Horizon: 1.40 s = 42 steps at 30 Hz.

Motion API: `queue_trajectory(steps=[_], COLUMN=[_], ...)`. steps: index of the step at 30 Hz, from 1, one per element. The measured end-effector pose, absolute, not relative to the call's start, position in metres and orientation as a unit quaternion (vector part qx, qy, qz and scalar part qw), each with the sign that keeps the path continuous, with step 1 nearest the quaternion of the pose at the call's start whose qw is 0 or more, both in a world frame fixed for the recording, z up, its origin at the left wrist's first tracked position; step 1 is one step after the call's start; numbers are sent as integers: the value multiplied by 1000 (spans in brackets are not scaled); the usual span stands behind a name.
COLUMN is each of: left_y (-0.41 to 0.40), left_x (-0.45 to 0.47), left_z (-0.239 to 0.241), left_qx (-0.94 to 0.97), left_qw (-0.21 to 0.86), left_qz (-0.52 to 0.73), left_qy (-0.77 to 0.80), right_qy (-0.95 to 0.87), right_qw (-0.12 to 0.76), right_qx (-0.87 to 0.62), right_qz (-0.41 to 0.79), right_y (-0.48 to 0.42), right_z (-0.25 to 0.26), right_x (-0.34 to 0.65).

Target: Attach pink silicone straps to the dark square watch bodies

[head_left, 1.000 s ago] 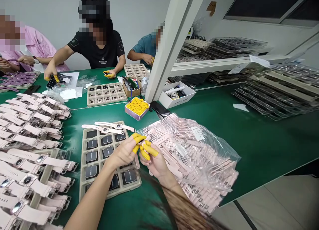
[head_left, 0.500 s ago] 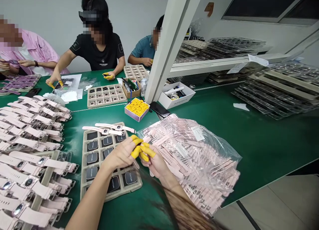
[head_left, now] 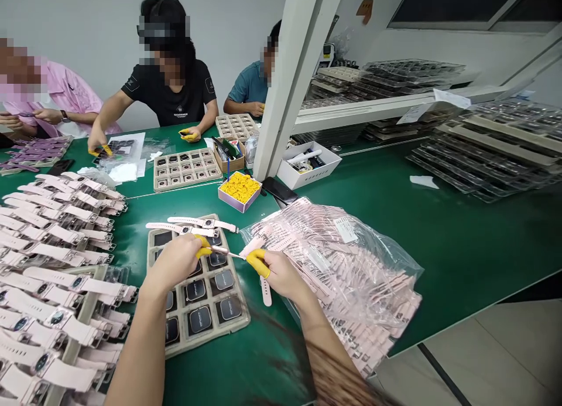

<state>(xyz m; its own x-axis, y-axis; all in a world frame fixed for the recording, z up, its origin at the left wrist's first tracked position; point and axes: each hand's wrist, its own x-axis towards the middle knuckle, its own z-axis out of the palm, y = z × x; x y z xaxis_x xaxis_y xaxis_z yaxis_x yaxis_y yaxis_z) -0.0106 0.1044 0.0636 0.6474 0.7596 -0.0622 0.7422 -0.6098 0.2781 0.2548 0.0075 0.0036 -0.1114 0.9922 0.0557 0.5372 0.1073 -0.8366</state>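
My left hand [head_left: 182, 259], with yellow finger cots, pinches a small pink-rimmed watch [head_left: 220, 249] seen edge-on. My right hand [head_left: 276, 271], also in yellow finger cots, pinches the end of a thin pink watch strap [head_left: 237, 255] that runs from the watch. Both are held above a beige compartment tray [head_left: 243, 319] with dark square watch faces [head_left: 223, 280]. Across the tray's far edge lie two watches with pink straps [head_left: 187, 229]. A loose pink strap [head_left: 266, 292] rests on the table below my right hand.
Right of the tray lies a clear bag [head_left: 384, 248] of pink straps. Stacked pink-strapped watches [head_left: 65, 312] fill the left side. A box of yellow finger cots [head_left: 240, 189], a white box [head_left: 309, 166] and a post [head_left: 294, 84] stand ahead. Several co-workers [head_left: 175, 101] sit opposite.
My hands, close together before, have moved apart. My left hand went left, my right hand slightly right, and the watch and strap now show between them.
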Motion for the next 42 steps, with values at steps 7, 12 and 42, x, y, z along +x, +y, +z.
queue_trajectory(steps=[7,12,42], left_y=[137,168,92], left_x=[-74,-99,54], left_z=[70,63,32], left_qx=[811,744,821], left_qw=[174,173,-24], left_qz=[2,-76,-59], left_qy=[558,641,567], right_qy=[-735,-747,-668], right_qw=[281,200,505], right_qx=[-600,-626,-540], right_qz=[141,102,86], right_y=[14,14,8], right_z=[-21,-31,-8], right_x=[263,258,234])
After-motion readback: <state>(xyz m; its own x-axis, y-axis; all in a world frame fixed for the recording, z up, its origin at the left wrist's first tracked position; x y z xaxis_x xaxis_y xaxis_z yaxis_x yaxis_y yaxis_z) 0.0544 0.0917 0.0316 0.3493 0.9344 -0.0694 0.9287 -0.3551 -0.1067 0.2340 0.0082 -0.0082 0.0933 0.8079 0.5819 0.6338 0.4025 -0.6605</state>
